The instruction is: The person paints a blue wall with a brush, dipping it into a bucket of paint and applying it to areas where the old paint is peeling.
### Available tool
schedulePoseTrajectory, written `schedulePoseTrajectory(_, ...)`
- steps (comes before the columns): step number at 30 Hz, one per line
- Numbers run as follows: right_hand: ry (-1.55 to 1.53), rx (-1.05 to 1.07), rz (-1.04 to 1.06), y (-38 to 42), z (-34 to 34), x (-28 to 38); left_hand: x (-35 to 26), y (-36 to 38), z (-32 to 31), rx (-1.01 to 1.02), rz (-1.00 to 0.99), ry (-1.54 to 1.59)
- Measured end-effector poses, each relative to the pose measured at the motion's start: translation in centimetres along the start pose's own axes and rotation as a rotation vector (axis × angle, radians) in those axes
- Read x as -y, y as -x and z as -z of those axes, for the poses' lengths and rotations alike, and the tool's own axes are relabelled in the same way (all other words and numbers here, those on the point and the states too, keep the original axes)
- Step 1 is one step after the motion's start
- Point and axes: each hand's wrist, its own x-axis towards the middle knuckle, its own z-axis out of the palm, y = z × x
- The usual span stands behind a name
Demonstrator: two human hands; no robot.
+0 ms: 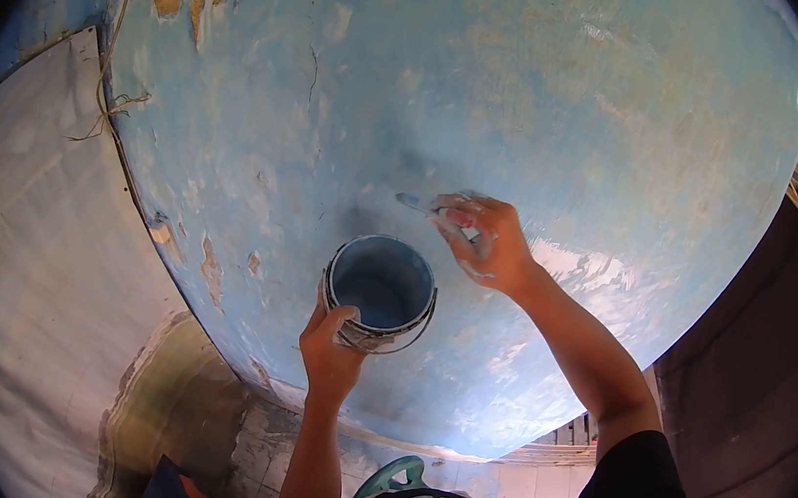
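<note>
In the head view my left hand (332,345) grips a small paint bucket (375,337) from below and the side, thumb over its lower rim. The bucket's mouth faces me; its inside is blue-grey and a thin wire handle hangs at the front. Up and to the right, my right hand (487,239) is closed around the reddish handle of a small paintbrush (410,200). The brush tip points left, close over the pale blue wall (534,97). Whitish paint smears mark the fingers of my right hand.
The wall has peeled patches (201,0) at upper left and cracks. A cord (119,30) runs down its left edge beside a pale hanging sheet (39,208). Dark sheeting (747,387) hangs at right. A green plastic chair back (393,475) shows below, near a tiled surface (539,486).
</note>
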Motion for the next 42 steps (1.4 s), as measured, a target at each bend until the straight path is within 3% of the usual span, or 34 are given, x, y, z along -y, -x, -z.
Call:
schedulePoseTrajectory(1,-0.01,0.005,0.005,-0.5,1.1,1.1,0.0,0.0,-0.2,-0.001,-0.018,0.004)
schedulePoseTrajectory(3,-0.448,-0.128,-0.488,-0.4,2.5,3.6,0.2,0.3,-0.5,0.003,-0.032,-0.007)
schedulePoseTrajectory(6,-0.596,-0.021,-0.544,0.9,2.9,5.2,0.9,0.8,-1.2,0.012,-0.074,-0.026)
schedulePoseTrajectory(8,-0.438,0.094,-0.531,1.1,2.9,5.9,0.4,0.6,-1.6,0.011,-0.153,-0.028)
schedulePoseTrajectory(10,-0.264,0.21,-0.198,2.6,1.7,4.9,0.8,1.1,-1.9,0.036,-0.167,-0.023)
schedulePoseTrajectory(17,-0.27,0.371,-0.342,4.5,0.6,5.3,0.5,1.2,-2.4,0.054,-0.323,-0.1)
schedulePoseTrajectory(29,-0.232,0.6,-0.396,5.5,-0.2,6.4,0.2,1.5,-2.5,0.081,-0.378,-0.136)
schedulePoseTrajectory(33,-0.221,0.59,-0.375,5.6,0.2,6.3,-0.1,1.5,-2.3,0.076,-0.338,-0.134)
schedulePoseTrajectory(36,-0.204,0.42,-0.281,5.5,0.8,5.8,-0.2,1.2,-2.2,0.034,-0.292,-0.096)
schedulePoseTrajectory(38,-0.306,0.048,-0.273,5.2,1.0,5.6,-0.4,0.9,-1.9,0.029,-0.145,-0.01)
schedulePoseTrajectory(39,-0.216,-0.073,-0.178,4.4,1.4,5.7,-0.4,0.8,-1.8,0.024,-0.145,-0.009)
schedulePoseTrajectory(42,-0.162,-0.203,-0.163,2.4,1.9,4.7,-0.2,0.1,-1.6,0.01,-0.045,0.032)
